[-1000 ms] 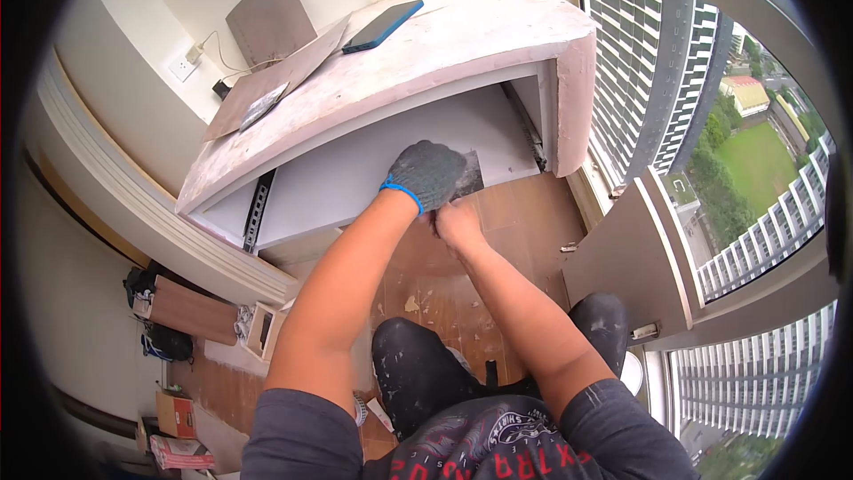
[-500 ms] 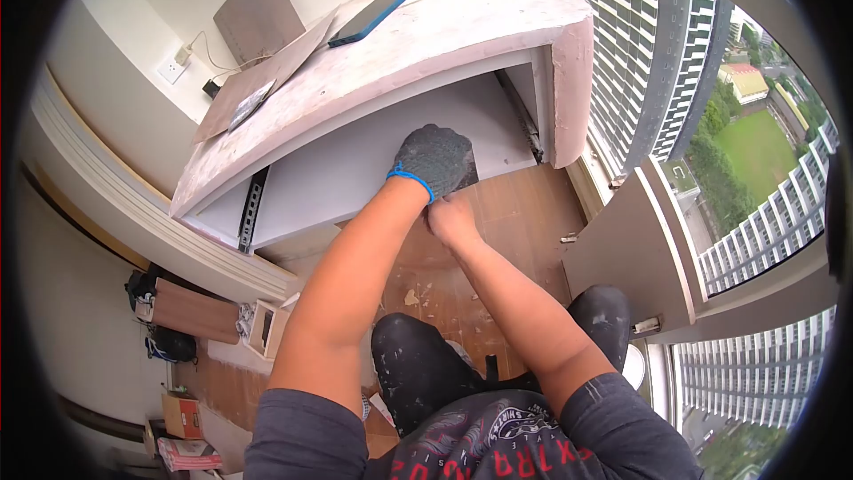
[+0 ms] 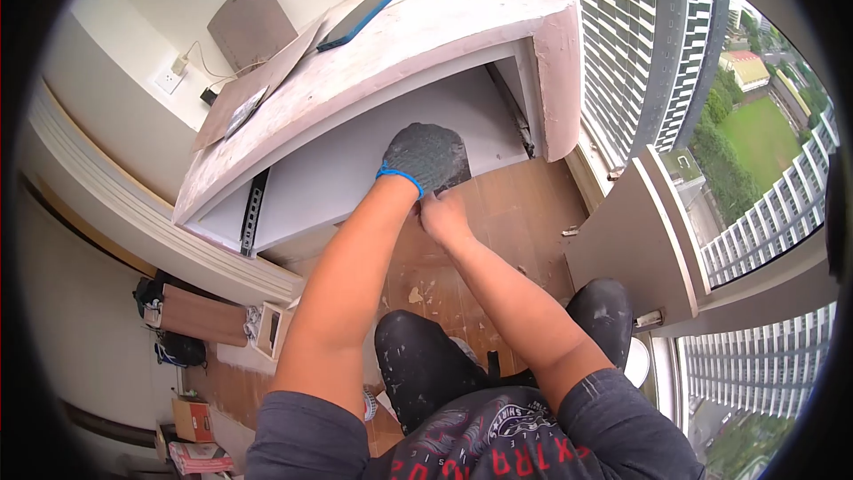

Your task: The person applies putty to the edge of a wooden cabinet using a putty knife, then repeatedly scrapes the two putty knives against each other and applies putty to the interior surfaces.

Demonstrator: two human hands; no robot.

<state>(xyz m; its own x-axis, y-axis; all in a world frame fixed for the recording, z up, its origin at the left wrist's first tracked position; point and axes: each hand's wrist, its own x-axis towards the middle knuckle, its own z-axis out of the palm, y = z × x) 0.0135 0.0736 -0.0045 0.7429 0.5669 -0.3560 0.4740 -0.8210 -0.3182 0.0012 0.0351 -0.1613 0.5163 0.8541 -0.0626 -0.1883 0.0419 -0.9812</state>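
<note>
My left hand (image 3: 424,156), in a dark grey glove with a blue cuff, is over the front edge of the drawer opening, its fingers curled out of sight. A dark, flat-looking piece (image 3: 459,169) shows beside the glove; I cannot make out what it is or whether the hand grips it. My bare right hand (image 3: 442,215) is closed just below the glove, against its lower side. What its fingers hold, if anything, is hidden. Around both hands is the pinkish-white cabinet (image 3: 555,80), with its pale inner panel (image 3: 355,156) behind the glove.
Metal drawer runners (image 3: 253,213) line the opening's sides. On the cabinet top lie a blue-edged phone (image 3: 358,20) and a thin brown board (image 3: 267,89). A grey panel (image 3: 631,244) stands at right by the window. Debris dots the wooden floor (image 3: 515,213).
The glove has shifted slightly left in view, and the right hand has moved with it. The cabinet also appears slightly shifted as the view moves.
</note>
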